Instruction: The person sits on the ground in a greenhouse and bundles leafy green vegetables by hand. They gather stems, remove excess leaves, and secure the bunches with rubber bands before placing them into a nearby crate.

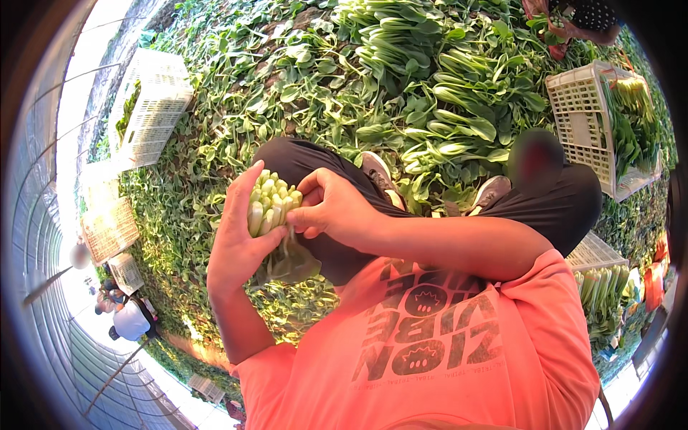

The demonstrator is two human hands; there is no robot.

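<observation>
My left hand [236, 231] curls around a bundle of leafy greens [271, 204], its pale cut stalk ends facing up at me. My right hand [330, 207] has thumb and forefinger at the bundle's right side, touching the stalks. Whether it pinches a single stalk is hard to tell. Leaves [293, 260] hang below the bundle, over my dark trousers. Ahead of my shoes, cut greens [457, 107] lie in rows with their pale stalks to the left.
Plastic crates [156, 107] stand at the left. At the right, another crate [583, 118] holds upright greens, with stacked greens [602, 290] lower down. A co-worker's hand [561, 29] holds greens at the top right. Other people [129, 317] are far left. Leafy plants [252, 91] cover the ground.
</observation>
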